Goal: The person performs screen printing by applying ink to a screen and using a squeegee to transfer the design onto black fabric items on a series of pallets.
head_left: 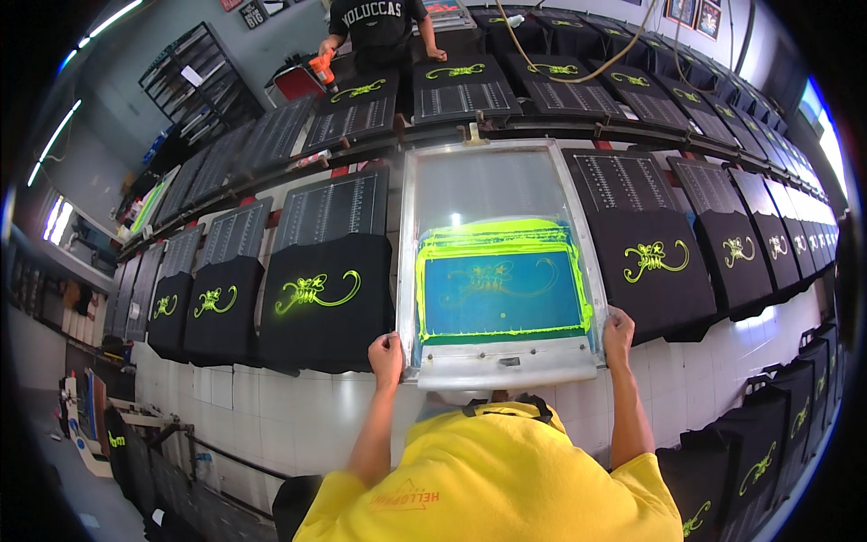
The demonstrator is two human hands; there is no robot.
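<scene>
A rectangular metal-framed printing screen [499, 262], its blue mesh smeared with neon yellow-green ink, lies flat on a long tiled table [298, 406] directly in front of the person. The left hand [386, 354] grips the frame's near left corner, fingers curled over the edge. The right hand [618, 331] grips the near right corner the same way. Just left of the screen lies a black T-shirt [325, 303] bearing a neon yellow-green swirl design; another printed black shirt [652, 271] lies just to the right. More such shirts line the table both ways. Across the table, another person holds an orange handheld tool [321, 66].
</scene>
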